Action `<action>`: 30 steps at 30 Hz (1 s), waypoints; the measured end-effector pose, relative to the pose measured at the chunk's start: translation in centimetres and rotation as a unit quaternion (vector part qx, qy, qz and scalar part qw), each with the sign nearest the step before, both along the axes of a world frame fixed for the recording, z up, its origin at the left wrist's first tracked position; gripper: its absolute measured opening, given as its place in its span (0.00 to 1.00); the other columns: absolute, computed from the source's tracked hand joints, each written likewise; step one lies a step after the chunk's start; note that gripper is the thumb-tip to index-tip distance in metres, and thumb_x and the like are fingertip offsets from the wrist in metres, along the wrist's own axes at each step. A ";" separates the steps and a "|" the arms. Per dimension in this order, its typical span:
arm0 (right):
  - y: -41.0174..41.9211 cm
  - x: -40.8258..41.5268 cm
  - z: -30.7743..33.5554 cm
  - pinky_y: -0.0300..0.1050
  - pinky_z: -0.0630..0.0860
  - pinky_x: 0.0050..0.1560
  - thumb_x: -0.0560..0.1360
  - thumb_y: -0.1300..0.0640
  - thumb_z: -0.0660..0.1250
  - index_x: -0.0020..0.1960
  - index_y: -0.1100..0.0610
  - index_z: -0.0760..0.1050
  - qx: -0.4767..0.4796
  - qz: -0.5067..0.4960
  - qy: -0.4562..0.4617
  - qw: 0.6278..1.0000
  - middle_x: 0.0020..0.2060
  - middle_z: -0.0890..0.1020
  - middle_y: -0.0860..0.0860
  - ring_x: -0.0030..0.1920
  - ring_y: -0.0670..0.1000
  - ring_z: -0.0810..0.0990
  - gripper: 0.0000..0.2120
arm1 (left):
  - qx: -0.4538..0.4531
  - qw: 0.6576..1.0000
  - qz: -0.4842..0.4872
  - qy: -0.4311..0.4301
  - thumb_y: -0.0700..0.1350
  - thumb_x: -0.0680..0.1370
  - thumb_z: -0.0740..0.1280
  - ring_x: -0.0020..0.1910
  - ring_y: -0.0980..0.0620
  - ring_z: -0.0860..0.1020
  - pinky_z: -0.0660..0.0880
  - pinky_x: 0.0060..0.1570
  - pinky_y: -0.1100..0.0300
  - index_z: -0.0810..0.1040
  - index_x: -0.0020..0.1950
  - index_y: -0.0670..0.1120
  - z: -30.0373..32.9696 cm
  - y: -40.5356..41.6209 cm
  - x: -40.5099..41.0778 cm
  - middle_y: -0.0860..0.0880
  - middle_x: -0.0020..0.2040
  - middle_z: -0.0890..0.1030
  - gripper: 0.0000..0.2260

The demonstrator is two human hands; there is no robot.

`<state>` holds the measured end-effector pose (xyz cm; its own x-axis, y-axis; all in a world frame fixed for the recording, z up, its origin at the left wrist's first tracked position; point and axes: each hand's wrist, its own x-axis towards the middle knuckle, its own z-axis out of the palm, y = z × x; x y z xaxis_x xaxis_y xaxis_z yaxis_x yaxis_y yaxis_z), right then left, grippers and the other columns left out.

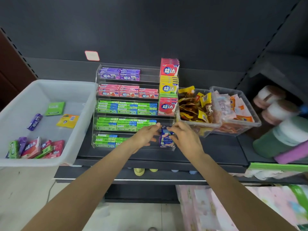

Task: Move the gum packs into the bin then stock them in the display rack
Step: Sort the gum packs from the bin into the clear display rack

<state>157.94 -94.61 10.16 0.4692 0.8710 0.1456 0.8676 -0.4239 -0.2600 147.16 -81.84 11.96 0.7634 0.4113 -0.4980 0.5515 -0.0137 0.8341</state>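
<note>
On the dark shop shelf, both hands, left hand and right hand, pinch an upright blue gum pack at centre frame, easing it down into the acrylic display rack.

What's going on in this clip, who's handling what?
A person is stocking a clear display rack on a dark shelf. Both hands are at its lower right column: the right hand and left hand are setting a blue gum pack upright there. The rows above already hold purple, pink and green packs. More loose packs wait in the white bin on the left.
</note>
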 end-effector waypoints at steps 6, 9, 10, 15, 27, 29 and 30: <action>0.2 -0.3 -0.1 0.45 0.74 0.54 0.76 0.57 0.66 0.65 0.57 0.73 -0.022 0.011 -0.002 1.000 0.59 0.72 0.53 0.61 0.51 0.71 0.18 | 0.007 1.000 0.015 -0.013 0.55 0.82 0.51 0.55 0.51 0.74 0.69 0.56 0.55 0.69 0.69 0.49 -0.2 -0.3 0.0 0.49 0.64 0.76 0.19; 0.3 -0.4 -0.1 0.43 0.73 0.56 0.75 0.55 0.67 0.66 0.54 0.72 -0.023 -0.001 0.014 1.000 0.59 0.71 0.51 0.62 0.49 0.69 0.20 | 0.029 0.999 0.016 -0.044 0.47 0.82 0.55 0.53 0.53 0.74 0.72 0.42 0.71 0.72 0.66 0.46 -0.1 -0.5 -0.1 0.50 0.58 0.77 0.15; 0.4 -0.5 0.0 0.43 0.72 0.57 0.75 0.54 0.68 0.66 0.54 0.72 -0.018 -0.007 0.027 0.999 0.59 0.72 0.50 0.62 0.49 0.69 0.20 | 0.051 0.997 0.017 -0.051 0.45 0.82 0.56 0.52 0.53 0.75 0.71 0.38 0.72 0.73 0.65 0.46 -0.2 -0.3 -0.1 0.50 0.57 0.78 0.14; 1.6 -1.8 0.9 0.43 0.72 0.58 0.75 0.55 0.68 0.64 0.54 0.73 0.034 -0.018 0.087 0.995 0.57 0.72 0.50 0.61 0.48 0.70 0.18 | 0.195 0.975 0.053 -0.094 0.45 0.79 0.63 0.47 0.53 0.78 0.70 0.37 0.66 0.77 0.58 0.47 0.0 1.5 -1.6 0.50 0.50 0.80 0.10; 15.2 -13.9 3.6 0.42 0.70 0.57 0.76 0.60 0.64 0.59 0.56 0.76 0.083 0.112 0.194 0.971 0.52 0.76 0.51 0.56 0.49 0.74 0.12 | 0.298 0.910 0.266 -0.109 0.37 0.76 0.65 0.41 0.50 0.80 0.73 0.43 0.66 0.79 0.47 0.48 1.5 12.4 -18.5 0.47 0.43 0.82 0.06; 18.4 -16.9 3.5 0.45 0.71 0.57 0.75 0.61 0.64 0.58 0.57 0.77 0.074 0.138 0.203 0.967 0.52 0.77 0.53 0.55 0.51 0.75 0.12 | 0.334 0.896 0.287 -0.065 0.39 0.76 0.65 0.41 0.50 0.79 0.72 0.43 0.62 0.80 0.49 0.46 1.4 15.5 -22.7 0.47 0.45 0.83 0.06; 20.0 -18.3 3.3 0.46 0.71 0.57 0.75 0.61 0.65 0.58 0.57 0.77 0.068 0.148 0.206 0.965 0.52 0.77 0.53 0.55 0.52 0.76 0.12 | 0.349 0.888 0.295 -0.045 0.39 0.77 0.65 0.41 0.51 0.78 0.71 0.44 0.63 0.80 0.51 0.45 1.2 17.0 -24.7 0.46 0.47 0.83 0.06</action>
